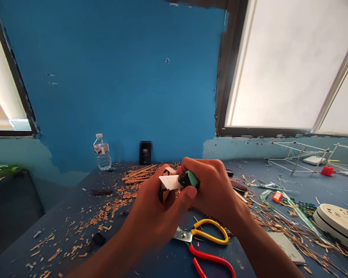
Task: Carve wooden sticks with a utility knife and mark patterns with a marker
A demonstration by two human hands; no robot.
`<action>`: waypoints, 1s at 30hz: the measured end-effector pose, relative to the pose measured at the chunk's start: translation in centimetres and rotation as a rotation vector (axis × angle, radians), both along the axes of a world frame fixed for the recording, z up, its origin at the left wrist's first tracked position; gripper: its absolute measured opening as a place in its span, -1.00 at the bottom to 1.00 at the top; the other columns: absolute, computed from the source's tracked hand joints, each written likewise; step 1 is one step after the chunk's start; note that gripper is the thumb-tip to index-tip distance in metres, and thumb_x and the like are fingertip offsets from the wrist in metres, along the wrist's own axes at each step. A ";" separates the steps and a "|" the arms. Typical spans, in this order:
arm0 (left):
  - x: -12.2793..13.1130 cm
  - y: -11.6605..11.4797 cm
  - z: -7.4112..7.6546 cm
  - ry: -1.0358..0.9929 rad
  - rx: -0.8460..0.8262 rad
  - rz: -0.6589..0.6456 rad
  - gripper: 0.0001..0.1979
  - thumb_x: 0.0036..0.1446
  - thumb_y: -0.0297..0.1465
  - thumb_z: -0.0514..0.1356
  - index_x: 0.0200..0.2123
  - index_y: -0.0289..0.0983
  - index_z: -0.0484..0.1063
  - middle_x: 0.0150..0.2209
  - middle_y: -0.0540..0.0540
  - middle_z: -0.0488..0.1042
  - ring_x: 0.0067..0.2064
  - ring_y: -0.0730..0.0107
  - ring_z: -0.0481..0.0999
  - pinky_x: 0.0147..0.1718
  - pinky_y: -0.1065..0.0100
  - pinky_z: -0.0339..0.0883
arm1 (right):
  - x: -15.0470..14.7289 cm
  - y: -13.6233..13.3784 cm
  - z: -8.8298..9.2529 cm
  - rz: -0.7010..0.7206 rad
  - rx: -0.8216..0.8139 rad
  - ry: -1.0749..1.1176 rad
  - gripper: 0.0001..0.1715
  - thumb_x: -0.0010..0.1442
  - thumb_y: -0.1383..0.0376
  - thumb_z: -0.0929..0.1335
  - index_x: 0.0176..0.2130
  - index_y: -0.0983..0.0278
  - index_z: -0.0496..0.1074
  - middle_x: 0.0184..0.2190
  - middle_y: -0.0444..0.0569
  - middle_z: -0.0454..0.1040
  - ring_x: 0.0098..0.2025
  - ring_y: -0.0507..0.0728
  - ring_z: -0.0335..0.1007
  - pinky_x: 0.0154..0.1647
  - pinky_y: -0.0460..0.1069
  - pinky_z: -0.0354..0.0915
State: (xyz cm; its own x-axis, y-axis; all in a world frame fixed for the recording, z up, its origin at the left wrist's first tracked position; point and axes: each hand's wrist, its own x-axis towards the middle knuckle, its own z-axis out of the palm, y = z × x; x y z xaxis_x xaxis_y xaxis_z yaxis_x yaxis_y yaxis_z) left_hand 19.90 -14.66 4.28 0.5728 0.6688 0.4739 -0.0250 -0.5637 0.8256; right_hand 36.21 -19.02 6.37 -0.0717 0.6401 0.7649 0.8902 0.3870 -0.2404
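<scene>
Left hand (pixel 150 208) clamps wood piece (pixel 166 181); right hand (pixel 213 189) grips knife (pixel 181 180), blade laid across the wood between both grips. Scissors (pixel 205 241) just below; shavings (pixel 104 212) left

Left hand (pixel 150 208), right hand (pixel 213 189) together (fingers curled), forearms converging.

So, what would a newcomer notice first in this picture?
At the centre, the right hand holds a knife with a green handle against a small wood piece gripped in the left hand. Wood shavings lie scattered on the blue table, and scissors lie just below the hands.
</scene>
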 end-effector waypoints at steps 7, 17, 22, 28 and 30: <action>0.3 -0.2 0.5 -0.003 0.019 0.030 -0.67 0.29 -0.11 0.24 -0.36 -0.19 0.27 -0.54 0.12 0.19 -0.52 0.50 0.13 -0.58 0.44 0.03 | -0.7 0.0 -0.3 -0.020 0.021 -0.002 -0.88 -0.05 0.30 0.30 -0.48 0.22 0.20 -0.61 -0.28 0.25 -0.52 -0.02 -0.14 -0.50 -0.06 -0.14; 0.6 -0.4 0.5 -0.019 0.050 0.148 -0.73 0.26 -0.16 0.23 -0.34 -0.23 0.37 -0.51 0.04 0.32 -0.48 0.46 0.23 -0.56 0.45 0.15 | -0.9 0.1 -0.4 -0.080 0.004 0.006 -0.87 -0.05 0.30 0.33 -0.50 0.22 0.22 -0.63 -0.28 0.28 -0.53 -0.02 -0.18 -0.48 -0.04 -0.16; 0.6 -1.0 0.8 -0.053 0.032 0.180 -0.70 0.24 -0.17 0.24 -0.40 -0.23 0.30 -0.51 0.10 0.22 -0.50 0.52 0.16 -0.57 0.46 0.06 | -1.0 0.2 -0.4 -0.036 0.019 0.002 -0.87 -0.08 0.31 0.31 -0.51 0.23 0.20 -0.64 -0.28 0.26 -0.55 -0.03 -0.13 -0.50 -0.05 -0.17; 0.4 -0.6 0.2 0.002 0.107 0.164 -0.71 0.28 -0.18 0.23 -0.38 -0.21 0.29 -0.49 0.07 0.28 -0.49 0.49 0.22 -0.55 0.43 0.13 | -1.0 0.2 -0.4 -0.074 -0.045 -0.012 -0.88 -0.06 0.29 0.33 -0.50 0.22 0.25 -0.63 -0.26 0.33 -0.55 -0.03 -0.09 -0.47 -0.04 -0.15; 0.6 -0.6 -0.1 -0.021 0.086 0.170 -0.70 0.33 -0.16 0.19 -0.37 -0.22 0.33 -0.47 0.04 0.32 -0.45 0.46 0.25 -0.51 0.42 0.19 | -1.3 0.5 -0.5 -0.171 -0.047 -0.023 -0.89 -0.03 0.27 0.37 -0.48 0.21 0.31 -0.61 -0.25 0.38 -0.55 -0.02 -0.07 -0.46 -0.03 -0.15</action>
